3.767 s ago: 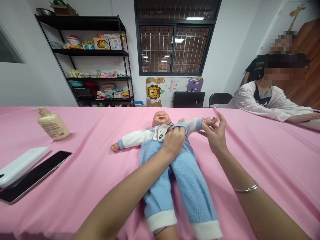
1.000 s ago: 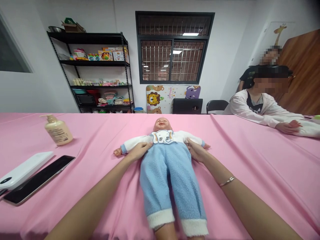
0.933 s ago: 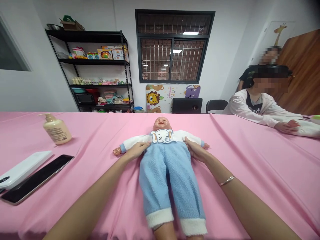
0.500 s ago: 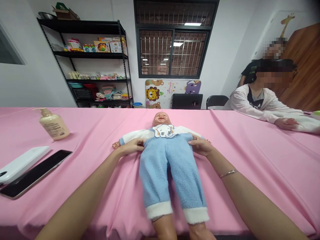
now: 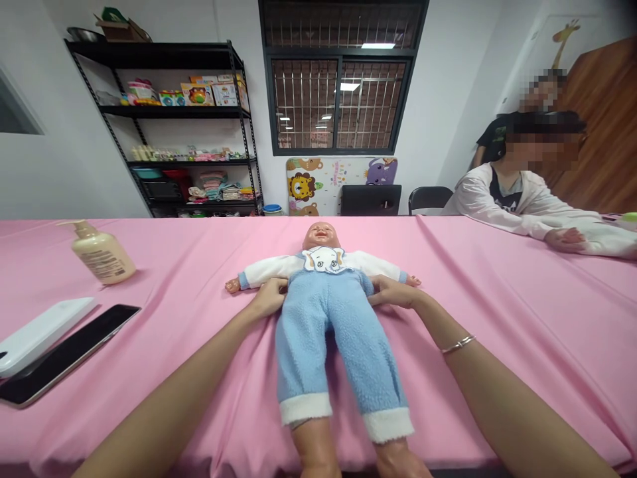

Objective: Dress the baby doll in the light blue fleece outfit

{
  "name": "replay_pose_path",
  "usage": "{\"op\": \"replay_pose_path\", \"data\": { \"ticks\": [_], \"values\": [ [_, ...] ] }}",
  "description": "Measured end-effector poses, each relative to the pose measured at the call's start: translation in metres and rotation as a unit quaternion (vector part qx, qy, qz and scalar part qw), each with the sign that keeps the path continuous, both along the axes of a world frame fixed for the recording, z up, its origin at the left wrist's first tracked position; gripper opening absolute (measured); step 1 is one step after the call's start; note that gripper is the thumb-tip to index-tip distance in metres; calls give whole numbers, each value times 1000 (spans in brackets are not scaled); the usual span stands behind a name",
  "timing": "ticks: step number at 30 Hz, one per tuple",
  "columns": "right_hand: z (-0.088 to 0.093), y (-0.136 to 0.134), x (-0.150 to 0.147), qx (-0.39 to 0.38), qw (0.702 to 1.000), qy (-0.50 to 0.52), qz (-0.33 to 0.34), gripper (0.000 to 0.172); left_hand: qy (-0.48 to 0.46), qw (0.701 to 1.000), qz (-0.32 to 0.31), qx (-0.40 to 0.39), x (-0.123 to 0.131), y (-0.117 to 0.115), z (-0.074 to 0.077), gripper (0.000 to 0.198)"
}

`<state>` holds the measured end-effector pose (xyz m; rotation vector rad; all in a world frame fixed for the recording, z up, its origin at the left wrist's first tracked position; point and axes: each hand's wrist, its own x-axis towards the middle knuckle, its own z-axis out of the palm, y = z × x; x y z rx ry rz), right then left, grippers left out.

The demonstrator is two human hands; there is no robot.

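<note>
Leftmost, a pump bottle of lotion (image 5: 102, 253) and a black smartphone (image 5: 64, 355) sit on the pink tablecloth (image 5: 522, 332). Next, the left hand (image 5: 269, 299) and right hand (image 5: 393, 292) hold either side of a baby doll (image 5: 323, 236), face-up mid-table in a blue fleece romper (image 5: 323, 338), fingers pressed lightly at its waist, not clenched.

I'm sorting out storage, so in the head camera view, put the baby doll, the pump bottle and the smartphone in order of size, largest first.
1. Baby doll, clearly largest.
2. Smartphone and pump bottle: unsure. The phone looks longer, but it lies nearer the camera.
</note>
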<state>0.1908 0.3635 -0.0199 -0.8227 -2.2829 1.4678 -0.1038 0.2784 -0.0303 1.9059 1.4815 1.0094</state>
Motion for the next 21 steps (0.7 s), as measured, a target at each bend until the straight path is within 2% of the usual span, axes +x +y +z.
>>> {"op": "replay_pose_path", "data": {
  "ticks": [2,5,8,10,11,13,15,16,18,19,20,21],
  "values": [
    [-2,-5,-8,3,998,40,-38,12,-32,999,-8,-29,7,-2,2,19],
    [-7,-13,-24,-18,981,136,-138,15,-81,997,1,-14,14,-3,3,24],
    [-13,-12,-32,-98,958,221,-156,33,-68,997,29,25,9,1,-1,25],
    [-16,-4,-30,-85,954,234,-165,38,-36,997,41,47,1,6,-5,22],
    [-16,2,-27,-46,956,221,-186,36,-18,997,47,54,-3,8,-7,22],
    [-13,10,-23,83,946,174,-260,31,15,995,75,69,-9,12,-10,24],
    [-2,5,-23,224,909,133,-325,28,17,989,119,84,-13,15,-11,27],
    [8,-6,-25,281,890,127,-337,28,5,986,141,89,-15,16,-12,28],
    [32,-43,-32,355,875,138,-298,27,-22,981,166,97,-16,17,-12,30],
    [44,-68,-37,370,889,139,-231,18,-30,981,166,99,-16,17,-12,30],
    [55,-94,-42,374,911,115,-130,11,-30,981,163,99,-16,17,-12,30],
    [63,-119,-47,367,928,65,-4,10,-26,982,159,101,-15,17,-12,30]
  ]
}}
